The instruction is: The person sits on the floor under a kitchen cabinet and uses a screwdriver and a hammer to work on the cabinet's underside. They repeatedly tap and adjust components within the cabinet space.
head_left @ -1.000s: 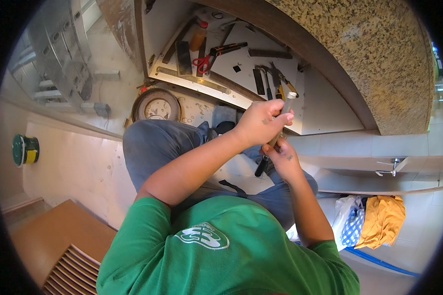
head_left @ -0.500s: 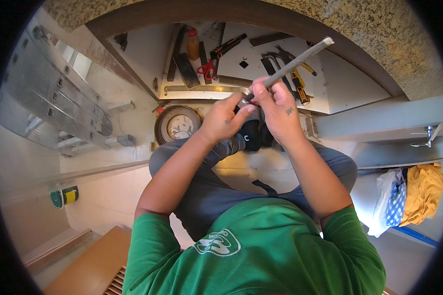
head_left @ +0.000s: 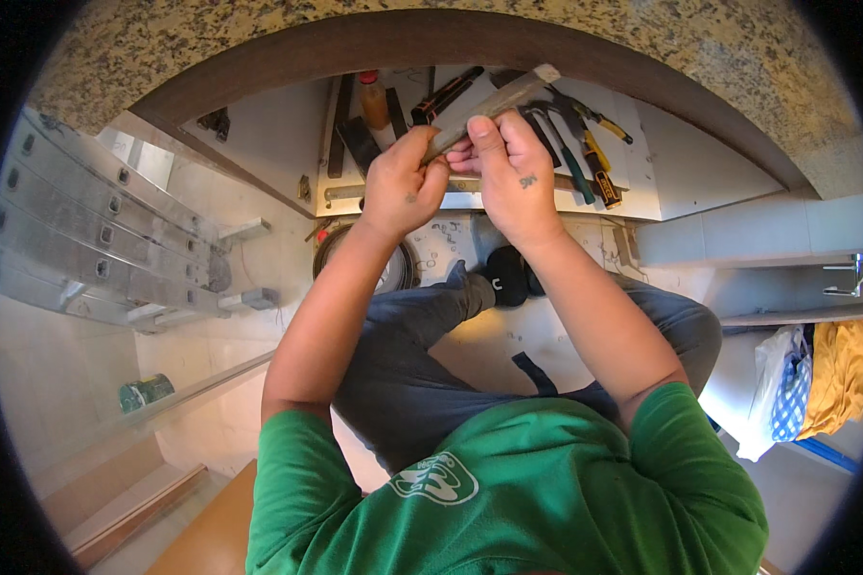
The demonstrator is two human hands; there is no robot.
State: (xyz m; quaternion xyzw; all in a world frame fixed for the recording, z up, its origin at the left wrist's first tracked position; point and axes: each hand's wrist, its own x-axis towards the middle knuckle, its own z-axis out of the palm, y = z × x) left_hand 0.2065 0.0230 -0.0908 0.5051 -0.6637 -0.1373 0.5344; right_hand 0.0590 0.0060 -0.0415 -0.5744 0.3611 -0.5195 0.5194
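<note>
Hands, 2: L hand (head_left: 403,187) and R hand (head_left: 520,182), both of the wearer. Rod, 1 (head_left: 510,100). Inside the white cabinet (head_left: 695,177): bottle w/ red cap, 1 (head_left: 374,103); dark strips, at least 3, incl. a wide black one (head_left: 359,144); black cutter, 1 (head_left: 448,94); hammer w/ green handle, 1 (head_left: 576,172); yellow-handled pliers, 1 (head_left: 608,125); yellow-and-black tool, 1 (head_left: 600,171). Outside: ladder, 1 (head_left: 105,216); green bucket, 1 (head_left: 146,393); round pan, 1 (head_left: 405,266), partly behind the L forearm.

Rod: straight, grey-brown, approx. even in width, w/ pale blunt far tip; held in mid-air above the cabinet floor, slanting up to the R. L fingers are wrapped round its lower end; R thumb lies along it, R fingers curled beneath, also gripping.

Cf. 0.5 s ago: both hands sit higher in view, more over the cabinet contents; the rod looks broader and browner, and its dark lower end is now hidden by the L hand. Red scissors, seen then, are now covered too. The pan is more hidden by the L forearm; the whole view has shifted slightly.
</note>
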